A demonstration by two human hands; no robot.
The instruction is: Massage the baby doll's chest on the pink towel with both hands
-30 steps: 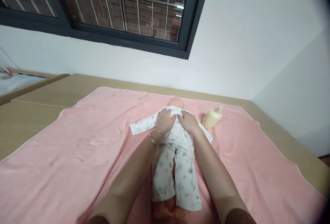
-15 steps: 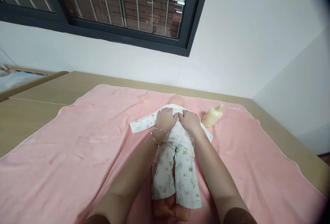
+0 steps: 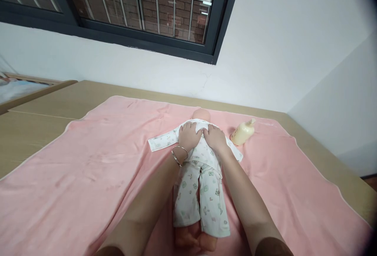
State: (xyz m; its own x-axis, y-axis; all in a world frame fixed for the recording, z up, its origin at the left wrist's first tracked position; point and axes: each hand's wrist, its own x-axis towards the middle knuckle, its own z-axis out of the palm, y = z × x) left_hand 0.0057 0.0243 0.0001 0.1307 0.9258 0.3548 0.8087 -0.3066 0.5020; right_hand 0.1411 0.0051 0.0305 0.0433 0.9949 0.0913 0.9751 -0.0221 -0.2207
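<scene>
My left hand (image 3: 189,135) and right hand (image 3: 216,137) lie flat on the doll (image 3: 204,156), gripping nothing, and I think the next move needs softness.

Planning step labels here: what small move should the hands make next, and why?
I'd probably slide the left hand and right hand slightly apart, outward toward the sleeves. Both rest flat, close together on the upper part of the doll's patterned top, gripping nothing, and the sleeves already lie out to the sides.
</scene>
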